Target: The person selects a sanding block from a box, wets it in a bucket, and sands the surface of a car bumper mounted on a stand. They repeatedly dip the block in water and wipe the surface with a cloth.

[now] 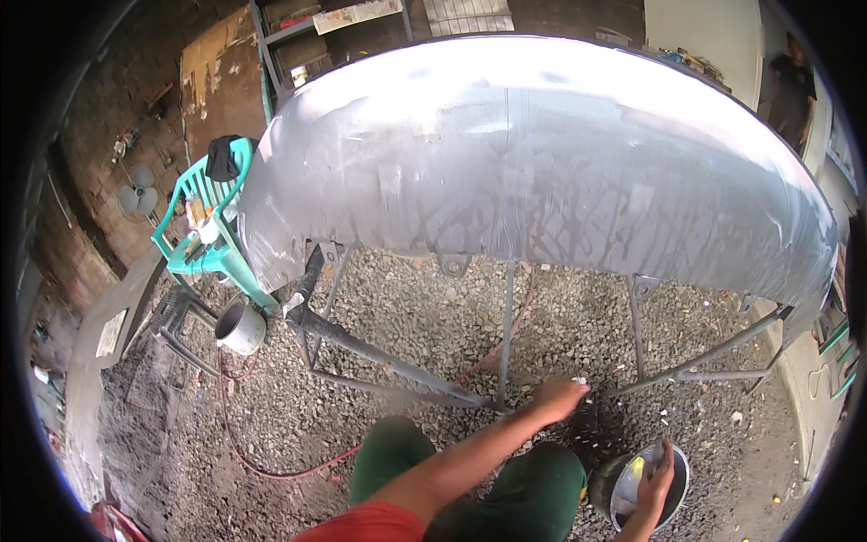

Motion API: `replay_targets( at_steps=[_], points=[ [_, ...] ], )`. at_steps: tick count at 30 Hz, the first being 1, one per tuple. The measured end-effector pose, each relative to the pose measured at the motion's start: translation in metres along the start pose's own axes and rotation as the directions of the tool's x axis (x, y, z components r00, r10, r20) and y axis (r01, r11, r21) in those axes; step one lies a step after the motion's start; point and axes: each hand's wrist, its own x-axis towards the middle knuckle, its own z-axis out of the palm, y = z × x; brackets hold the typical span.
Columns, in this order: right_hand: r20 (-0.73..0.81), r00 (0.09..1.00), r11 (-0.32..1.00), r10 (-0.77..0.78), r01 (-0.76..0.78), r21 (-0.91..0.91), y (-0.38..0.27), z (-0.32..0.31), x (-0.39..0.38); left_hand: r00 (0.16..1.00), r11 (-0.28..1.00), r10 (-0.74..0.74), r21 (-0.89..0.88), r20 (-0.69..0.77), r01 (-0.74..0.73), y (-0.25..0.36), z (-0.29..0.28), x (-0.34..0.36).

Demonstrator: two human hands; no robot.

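At lower centre I see the left hand (560, 400) curled closed, contents unclear; lower right, the right hand (657, 481) opens over a round grey bucket (679, 488).

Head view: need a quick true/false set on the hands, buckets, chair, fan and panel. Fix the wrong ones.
1. The right hand overlaps the mouth of the lower-right bucket. True.
2. The left hand is pressed against the large curved panel. False: the left hand is over the gravel, apart from the panel.
3. A black cloth hangs on the backrest of the green chair. True.
4. The fan is at the right of the picture. False: the fan is at the left, beyond the green chair.
5. Another bucket is near the green chair. True.
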Motion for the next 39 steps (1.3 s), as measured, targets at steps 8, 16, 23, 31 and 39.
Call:
replay_targets(
  at_steps=[8,16,23,31,39],
  points=[
    [0.219,0.968,0.811,0.124,0.029,-0.585,0.244,-0.058,-0.036,0.985,0.981,0.166,0.106,-0.047,-0.161,0.014,-0.09,-0.052],
    [0.107,0.981,0.608,0.165,-0.016,-0.793,0.119,-0.013,-0.006,0.777,0.867,0.498,0.227,-0.384,-0.444,0.124,-0.35,-0.053],
    [-0.164,0.812,0.765,-0.56,0.43,-0.48,-0.383,0.059,0.098,0.464,0.714,0.663,0.683,-0.587,-0.156,0.13,-0.49,0.006],
    [-0.519,0.486,0.705,-0.703,0.384,-0.596,-0.482,0.067,0.238,0.617,0.77,0.338,0.586,-0.711,0.253,0.141,-0.491,0.04],
    [-0.167,0.382,0.4,-0.909,0.687,-0.607,-0.497,0.12,0.215,0.615,0.725,0.395,0.643,-0.682,0.247,0.124,-0.501,0.029]
  ],
)
